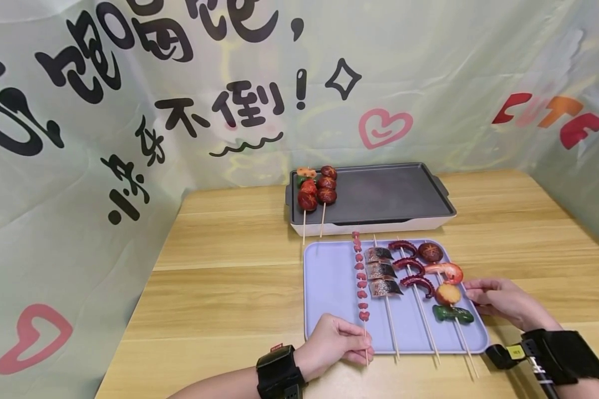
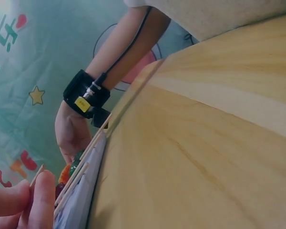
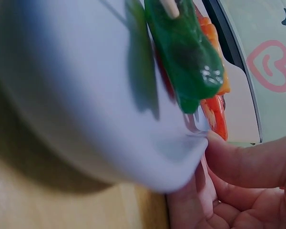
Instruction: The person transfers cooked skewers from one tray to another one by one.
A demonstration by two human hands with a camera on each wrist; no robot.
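My left hand (image 1: 331, 341) pinches the bare stick of a skewer of small red meat pieces (image 1: 361, 285) between thumb and fingers, at the front edge of a lavender tray (image 1: 329, 285). The skewer lies over the tray, its pieces pointing to the back. On the tray's right rim my right hand (image 1: 504, 299) grips with the thumb on top and fingers beneath. Right of the held skewer lie a fish skewer (image 1: 381, 271), a tentacle skewer (image 1: 410, 267) and a mixed skewer with a mushroom, a shrimp, a round golden piece and a green pepper (image 1: 453, 314).
Behind the tray stands a dark flat griddle (image 1: 379, 191) with a pale base. Two skewers lie at its left end: a mixed one (image 1: 306, 191) and a mushroom one (image 1: 326, 185), their sticks overhanging the front. A printed cloth (image 1: 279, 66) hangs around the wooden table (image 1: 219, 277).
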